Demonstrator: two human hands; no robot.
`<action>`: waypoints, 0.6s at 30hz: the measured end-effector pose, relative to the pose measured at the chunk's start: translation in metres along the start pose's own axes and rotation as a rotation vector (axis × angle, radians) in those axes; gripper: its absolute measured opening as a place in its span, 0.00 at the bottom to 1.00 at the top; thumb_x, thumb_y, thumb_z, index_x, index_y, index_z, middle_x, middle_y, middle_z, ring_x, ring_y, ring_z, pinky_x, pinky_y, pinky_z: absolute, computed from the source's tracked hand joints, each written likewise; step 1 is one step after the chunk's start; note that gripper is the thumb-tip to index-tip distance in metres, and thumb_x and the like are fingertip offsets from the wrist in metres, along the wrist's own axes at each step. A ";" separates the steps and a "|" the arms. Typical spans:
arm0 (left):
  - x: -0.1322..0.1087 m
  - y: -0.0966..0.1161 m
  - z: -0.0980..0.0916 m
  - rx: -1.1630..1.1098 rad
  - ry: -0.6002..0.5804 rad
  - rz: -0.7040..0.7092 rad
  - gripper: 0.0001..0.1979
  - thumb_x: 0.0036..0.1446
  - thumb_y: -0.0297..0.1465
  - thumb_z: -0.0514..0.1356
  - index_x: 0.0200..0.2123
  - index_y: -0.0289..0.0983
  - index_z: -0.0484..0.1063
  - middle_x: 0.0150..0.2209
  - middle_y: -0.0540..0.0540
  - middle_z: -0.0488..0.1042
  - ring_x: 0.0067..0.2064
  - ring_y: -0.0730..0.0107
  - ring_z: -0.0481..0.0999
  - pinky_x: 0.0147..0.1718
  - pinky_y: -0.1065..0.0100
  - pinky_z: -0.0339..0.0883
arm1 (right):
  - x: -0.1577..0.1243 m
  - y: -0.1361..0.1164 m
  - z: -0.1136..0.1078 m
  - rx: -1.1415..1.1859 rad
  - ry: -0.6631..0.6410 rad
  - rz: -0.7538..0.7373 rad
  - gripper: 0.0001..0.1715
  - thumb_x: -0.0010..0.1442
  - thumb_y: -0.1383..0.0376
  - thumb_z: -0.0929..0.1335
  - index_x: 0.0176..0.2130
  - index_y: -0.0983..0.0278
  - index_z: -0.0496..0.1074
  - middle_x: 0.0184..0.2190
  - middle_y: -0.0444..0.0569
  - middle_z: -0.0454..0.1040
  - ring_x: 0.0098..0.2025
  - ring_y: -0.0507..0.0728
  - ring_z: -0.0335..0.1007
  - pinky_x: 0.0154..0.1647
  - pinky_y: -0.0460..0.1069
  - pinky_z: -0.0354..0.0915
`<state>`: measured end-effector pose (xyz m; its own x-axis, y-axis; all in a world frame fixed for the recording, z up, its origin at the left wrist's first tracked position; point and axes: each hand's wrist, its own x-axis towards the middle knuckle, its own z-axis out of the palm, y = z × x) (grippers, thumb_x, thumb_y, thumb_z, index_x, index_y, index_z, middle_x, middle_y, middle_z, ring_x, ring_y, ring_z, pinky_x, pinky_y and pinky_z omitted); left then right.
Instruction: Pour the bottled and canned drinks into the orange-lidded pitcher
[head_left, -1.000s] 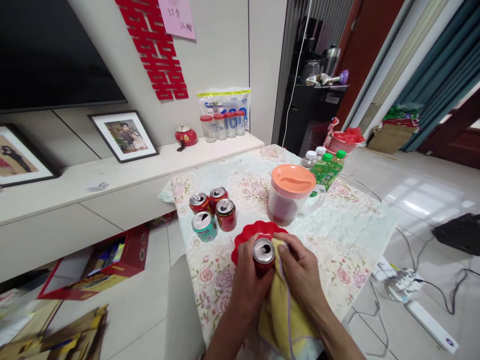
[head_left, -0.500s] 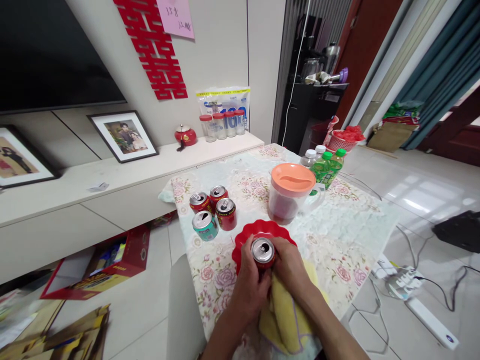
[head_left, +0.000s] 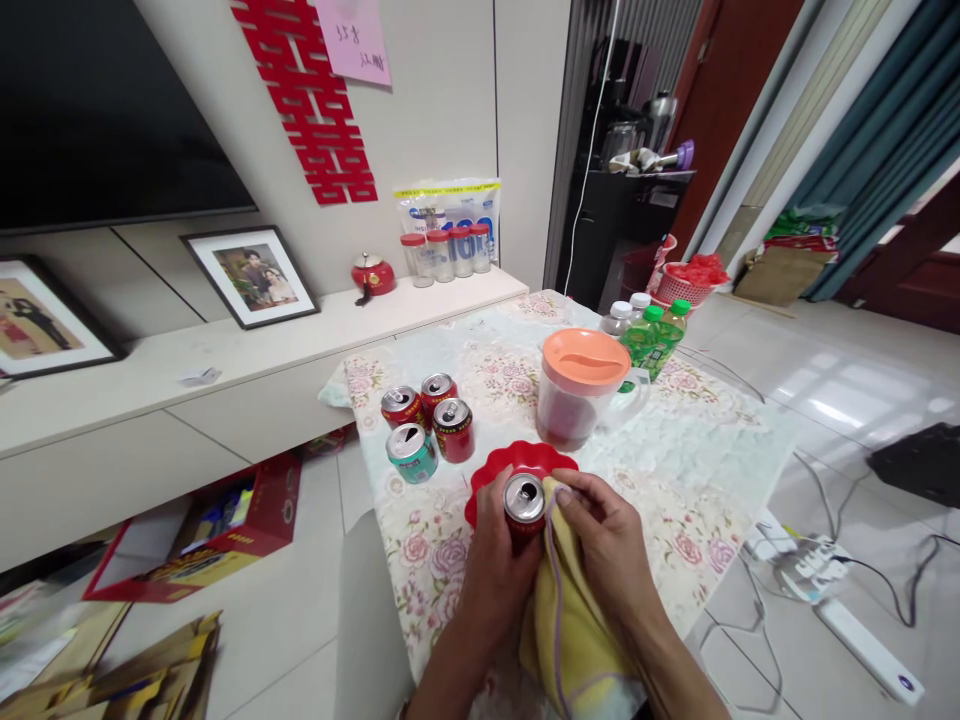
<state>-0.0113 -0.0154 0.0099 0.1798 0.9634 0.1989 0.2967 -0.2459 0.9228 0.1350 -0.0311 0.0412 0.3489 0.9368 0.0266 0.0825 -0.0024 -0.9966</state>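
An opened red can (head_left: 524, 500) stands upright in my left hand (head_left: 495, 560), whose fingers wrap round its side. My right hand (head_left: 607, 535) pinches the top edge of a yellow cloth (head_left: 566, 610) with a purple hem, right beside the can. The cloth hangs down between my forearms. Behind the can lies a red scalloped plate (head_left: 517, 457), partly hidden by my hands. To the left stand several opened cans, among them a teal can (head_left: 412, 455) and a red can (head_left: 453, 432).
A pitcher with an orange lid (head_left: 581, 385) stands behind my right hand on the flowered tablecloth (head_left: 435, 560). Green-capped bottles (head_left: 646, 335) are beyond it. A long white cabinet (head_left: 262, 365) runs along the wall, with jars on top.
My right hand has moved off the can and slightly right, and now holds the cloth's edge raised beside the can. The left hand still holds the can.
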 end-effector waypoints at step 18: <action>-0.006 0.007 -0.010 -0.032 -0.220 -0.087 0.35 0.66 0.31 0.55 0.71 0.38 0.42 0.72 0.30 0.54 0.74 0.48 0.58 0.73 0.38 0.50 | 0.016 0.037 0.007 -0.670 -0.147 -0.100 0.09 0.69 0.62 0.72 0.37 0.63 0.75 0.36 0.44 0.76 0.36 0.53 0.74 0.41 0.52 0.73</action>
<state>-0.0194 -0.0224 0.0186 0.3556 0.9335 0.0449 0.2905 -0.1560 0.9441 0.1368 -0.0136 0.0038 0.1837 0.9813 0.0579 0.6830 -0.0850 -0.7254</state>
